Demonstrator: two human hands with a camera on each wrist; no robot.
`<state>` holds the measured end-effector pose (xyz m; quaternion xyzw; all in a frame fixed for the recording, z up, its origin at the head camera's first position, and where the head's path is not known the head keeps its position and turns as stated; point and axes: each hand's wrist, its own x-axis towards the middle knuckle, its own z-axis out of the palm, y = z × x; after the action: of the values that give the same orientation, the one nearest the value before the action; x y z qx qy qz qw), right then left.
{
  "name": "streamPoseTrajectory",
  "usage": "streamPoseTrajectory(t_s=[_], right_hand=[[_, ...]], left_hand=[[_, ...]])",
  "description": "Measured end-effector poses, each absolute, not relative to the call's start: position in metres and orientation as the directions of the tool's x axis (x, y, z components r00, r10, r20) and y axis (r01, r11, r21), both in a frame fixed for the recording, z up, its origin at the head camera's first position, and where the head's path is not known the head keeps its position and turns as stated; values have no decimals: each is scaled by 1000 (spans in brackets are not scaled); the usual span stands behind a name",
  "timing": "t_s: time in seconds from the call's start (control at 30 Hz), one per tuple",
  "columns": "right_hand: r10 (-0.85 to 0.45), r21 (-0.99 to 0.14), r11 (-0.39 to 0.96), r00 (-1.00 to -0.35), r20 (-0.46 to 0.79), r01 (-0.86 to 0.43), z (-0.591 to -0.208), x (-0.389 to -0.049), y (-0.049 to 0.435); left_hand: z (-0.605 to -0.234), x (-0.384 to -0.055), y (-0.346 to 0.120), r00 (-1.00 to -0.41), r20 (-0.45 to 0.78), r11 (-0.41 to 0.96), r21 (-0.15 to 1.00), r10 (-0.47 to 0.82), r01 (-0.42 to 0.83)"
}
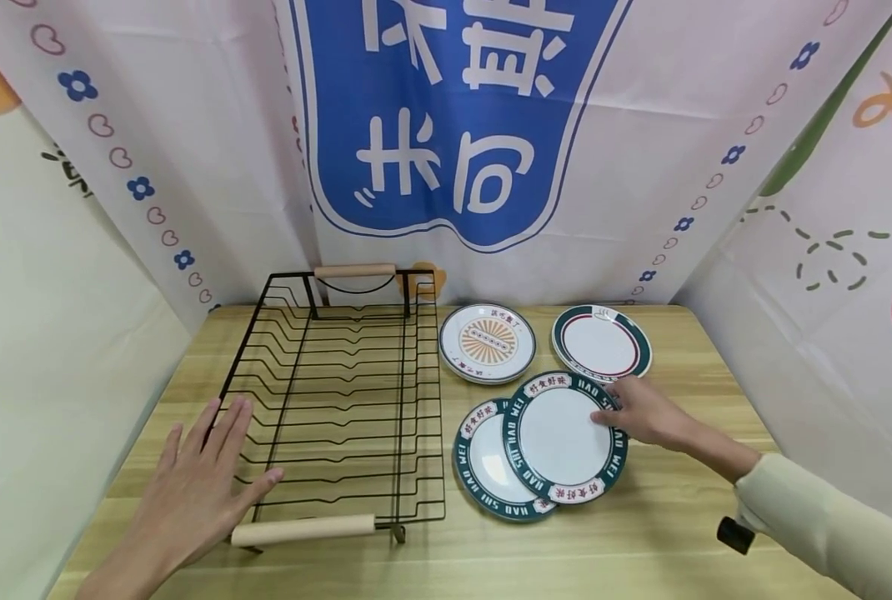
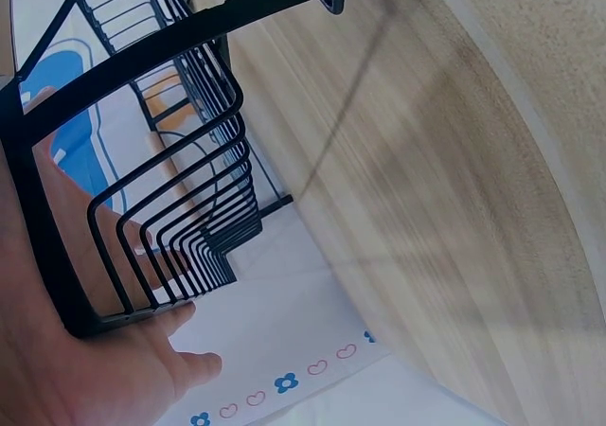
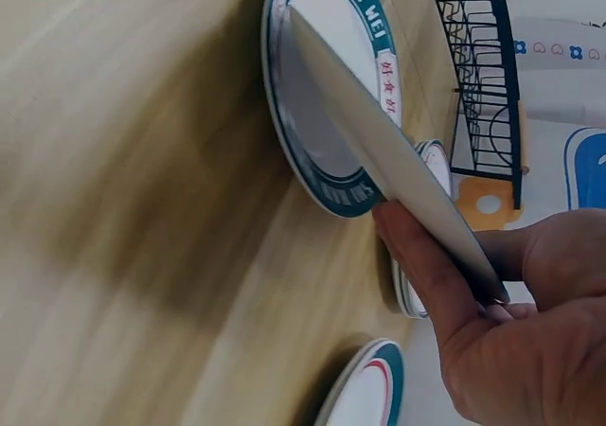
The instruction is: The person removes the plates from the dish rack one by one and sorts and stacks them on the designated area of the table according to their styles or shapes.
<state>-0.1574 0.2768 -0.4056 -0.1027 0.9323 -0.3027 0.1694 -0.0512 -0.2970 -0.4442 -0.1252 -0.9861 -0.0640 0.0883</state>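
Observation:
In the head view my right hand [image 1: 644, 412] pinches the right rim of a white plate with a green lettered border [image 1: 566, 437]. The right wrist view has this held plate [image 3: 398, 161] edge-on, tilted above the table, thumb on one face and fingers on the other. A matching green-rimmed plate [image 1: 494, 462] lies partly hidden beneath it. My left hand [image 1: 198, 483] rests on the near left side of a black wire dish rack [image 1: 348, 400], fingers spread. In the left wrist view the left hand [image 2: 104, 350] lies along the rack's side wires with fingers extended.
Behind the held plate, a stack of plates with an orange sunburst [image 1: 488, 343] stands beside the rack. Farther right sit stacked plates with a green rim and red ring [image 1: 602, 343]. The rack has wooden handles [image 1: 303, 530] at both ends. A printed cloth [image 1: 626, 242] hangs behind the table.

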Motion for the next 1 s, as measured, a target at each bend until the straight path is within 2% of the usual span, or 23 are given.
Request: streamPoseTrajectory(t_s=[0.27, 0.6, 1.0], right_hand=[[-246, -645, 764, -925, -290, -1, -431, -148, 281], [-199, -591, 806, -927, -319, 31, -464, -142, 270], [-155, -497, 867, -926, -344, 40, -484, -132, 240]], left_hand=[[-444, -51, -298, -951, 198, 959, 105, 237, 261], [-445, -48, -300, -947, 215, 960, 99, 237, 262], [-445, -47, -299, -952, 199, 961, 101, 234, 257]])
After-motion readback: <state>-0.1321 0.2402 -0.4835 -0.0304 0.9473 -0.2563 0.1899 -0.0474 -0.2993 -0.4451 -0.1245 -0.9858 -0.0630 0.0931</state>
